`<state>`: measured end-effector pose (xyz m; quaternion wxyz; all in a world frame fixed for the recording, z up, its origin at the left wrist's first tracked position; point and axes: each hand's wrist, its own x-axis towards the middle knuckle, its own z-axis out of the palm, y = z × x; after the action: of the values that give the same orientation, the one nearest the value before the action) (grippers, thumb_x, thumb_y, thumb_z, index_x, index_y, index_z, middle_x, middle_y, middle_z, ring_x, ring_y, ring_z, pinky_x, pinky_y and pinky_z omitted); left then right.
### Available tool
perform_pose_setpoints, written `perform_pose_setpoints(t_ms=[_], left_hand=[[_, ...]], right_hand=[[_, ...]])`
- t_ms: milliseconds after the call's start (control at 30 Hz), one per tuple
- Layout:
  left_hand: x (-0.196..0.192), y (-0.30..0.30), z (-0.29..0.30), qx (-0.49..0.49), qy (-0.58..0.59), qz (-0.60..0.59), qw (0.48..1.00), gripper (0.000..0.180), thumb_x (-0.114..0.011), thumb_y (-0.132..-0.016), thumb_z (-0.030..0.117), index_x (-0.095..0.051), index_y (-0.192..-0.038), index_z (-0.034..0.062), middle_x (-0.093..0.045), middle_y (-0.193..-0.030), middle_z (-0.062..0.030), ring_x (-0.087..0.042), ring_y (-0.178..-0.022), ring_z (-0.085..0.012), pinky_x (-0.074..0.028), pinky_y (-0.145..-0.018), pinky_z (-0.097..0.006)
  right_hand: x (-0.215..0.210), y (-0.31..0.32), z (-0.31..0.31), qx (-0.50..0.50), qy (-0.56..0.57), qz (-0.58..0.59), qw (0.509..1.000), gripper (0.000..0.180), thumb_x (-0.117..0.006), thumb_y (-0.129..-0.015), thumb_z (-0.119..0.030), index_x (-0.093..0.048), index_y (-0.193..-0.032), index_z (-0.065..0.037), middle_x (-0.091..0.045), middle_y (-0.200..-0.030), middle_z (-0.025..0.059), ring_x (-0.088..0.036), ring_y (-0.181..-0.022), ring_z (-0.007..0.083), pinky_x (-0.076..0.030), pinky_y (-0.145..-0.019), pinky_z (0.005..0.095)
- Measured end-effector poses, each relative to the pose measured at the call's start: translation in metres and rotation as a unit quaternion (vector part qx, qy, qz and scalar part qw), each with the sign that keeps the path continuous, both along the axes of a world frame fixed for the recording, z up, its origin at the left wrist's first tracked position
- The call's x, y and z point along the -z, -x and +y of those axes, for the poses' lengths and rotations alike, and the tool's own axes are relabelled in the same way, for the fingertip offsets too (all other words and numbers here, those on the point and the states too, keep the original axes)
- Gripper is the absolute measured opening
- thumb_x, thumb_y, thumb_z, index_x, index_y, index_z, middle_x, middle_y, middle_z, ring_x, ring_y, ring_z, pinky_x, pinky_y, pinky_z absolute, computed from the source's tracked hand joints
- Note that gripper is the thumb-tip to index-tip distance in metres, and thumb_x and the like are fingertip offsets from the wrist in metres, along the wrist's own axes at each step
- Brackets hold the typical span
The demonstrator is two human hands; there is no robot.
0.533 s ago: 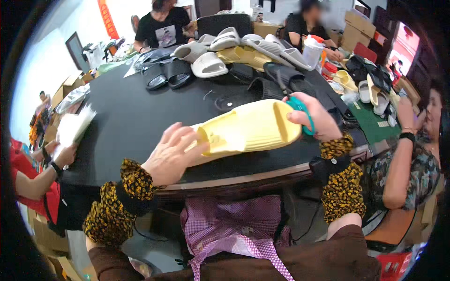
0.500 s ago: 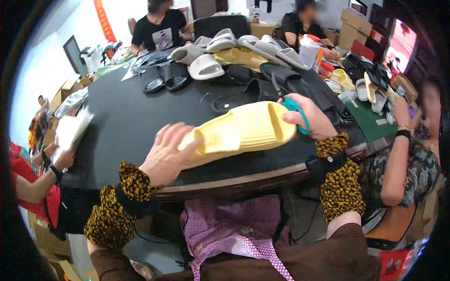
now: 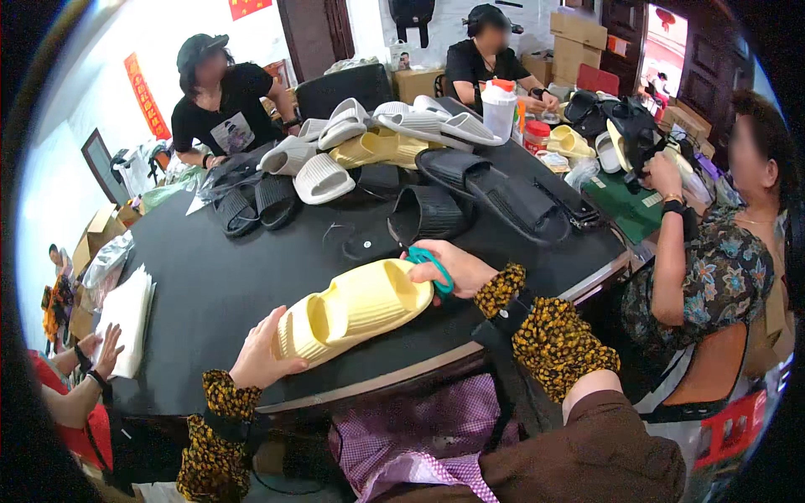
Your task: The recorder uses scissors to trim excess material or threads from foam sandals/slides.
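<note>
The yellow slipper (image 3: 356, 308) lies at the near edge of the dark surface (image 3: 210, 285), tilted, its toe end toward the left hand (image 3: 262, 359) and its heel toward the right hand (image 3: 453, 270). The left hand is closed on the toe end, fingers curled up against the side of the sole. The right hand is closed through the green handles of small scissors (image 3: 429, 267), which sit at the slipper's heel rim; the blades are hidden, so I cannot tell whether they are cutting or only touching. Both hands are well apart, one at each end of the slipper.

The step in hand looks like trimming: the slipper is steadied while the scissors work along its edge. A next move would call for a firm hold at the toe, a small turn of the slipper to bring fresh rim to the blades, and care to keep the cut shallow.

Beyond, black, white and yellow slippers (image 3: 394, 151) are heaped mid-surface. Other people sit around; at the left edge another person's hands rest by a white stack (image 3: 126, 318)
</note>
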<state>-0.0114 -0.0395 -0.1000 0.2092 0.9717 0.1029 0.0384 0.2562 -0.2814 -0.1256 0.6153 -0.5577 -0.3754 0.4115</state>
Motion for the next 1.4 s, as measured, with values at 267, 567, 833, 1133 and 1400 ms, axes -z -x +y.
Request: perform_pose_setpoints(t_ms=[267, 567, 833, 1133, 1400], left_hand=[[-0.057, -0.053, 0.004, -0.100, 0.008, -0.279, 0.955, 0.066, -0.066, -0.076, 0.009, -0.035, -0.134, 0.0067, -0.041, -0.134, -0.0138, -0.042, -0.121, -0.0260, -0.038, -0.094, -0.038], [-0.020, -0.067, -0.023, 0.040, 0.005, -0.163, 0.986, 0.066, -0.064, -0.078, 0.009, -0.032, -0.135, 0.0077, -0.032, -0.140, -0.0122, -0.042, -0.118, -0.0239, -0.040, -0.091, -0.033], [-0.014, -0.051, -0.049, 0.070, 0.105, -0.111, 0.986, 0.063, -0.064, -0.077, 0.012, -0.034, -0.132, 0.0033, -0.032, -0.138, -0.0216, -0.036, -0.126, -0.0346, -0.034, -0.101, -0.038], [-0.007, -0.039, -0.054, 0.021, 0.156, -0.110, 0.981, 0.064, -0.063, -0.074, 0.003, -0.036, -0.133, 0.0045, -0.035, -0.140, -0.0138, -0.043, -0.121, -0.0263, -0.041, -0.091, -0.035], [-0.005, -0.065, -0.055, 0.009, 0.228, -0.101, 0.968, 0.064, -0.059, -0.075, -0.001, -0.034, -0.134, 0.0033, -0.038, -0.137, -0.0115, -0.047, -0.115, -0.0240, -0.042, -0.089, -0.032]], right_hand=[[-0.070, -0.037, -0.032, 0.273, -0.235, 0.062, 0.931, 0.029, -0.061, -0.073, -0.016, -0.054, -0.095, 0.001, -0.060, -0.081, 0.0105, -0.059, -0.060, 0.0195, -0.047, -0.043, 0.0305], [-0.047, -0.080, -0.059, 0.367, -0.121, -0.023, 0.922, 0.028, -0.059, -0.085, -0.019, -0.047, -0.101, 0.001, -0.060, -0.078, 0.0118, -0.061, -0.060, 0.0181, -0.050, -0.043, 0.0306], [-0.045, -0.071, -0.058, 0.341, -0.088, -0.041, 0.935, 0.030, -0.063, -0.083, -0.024, -0.050, -0.101, -0.004, -0.060, -0.076, 0.0099, -0.060, -0.059, 0.0160, -0.049, -0.044, 0.0276], [-0.060, -0.055, -0.062, 0.381, -0.126, -0.085, 0.912, 0.033, -0.062, -0.083, -0.020, -0.047, -0.106, -0.001, -0.057, -0.073, 0.0085, -0.057, -0.053, 0.0135, -0.047, -0.041, 0.0252], [-0.061, -0.052, -0.094, 0.428, -0.130, -0.104, 0.888, 0.032, -0.059, -0.085, -0.020, -0.048, -0.108, -0.001, -0.057, -0.073, 0.0074, -0.056, -0.052, 0.0114, -0.045, -0.041, 0.0223]])
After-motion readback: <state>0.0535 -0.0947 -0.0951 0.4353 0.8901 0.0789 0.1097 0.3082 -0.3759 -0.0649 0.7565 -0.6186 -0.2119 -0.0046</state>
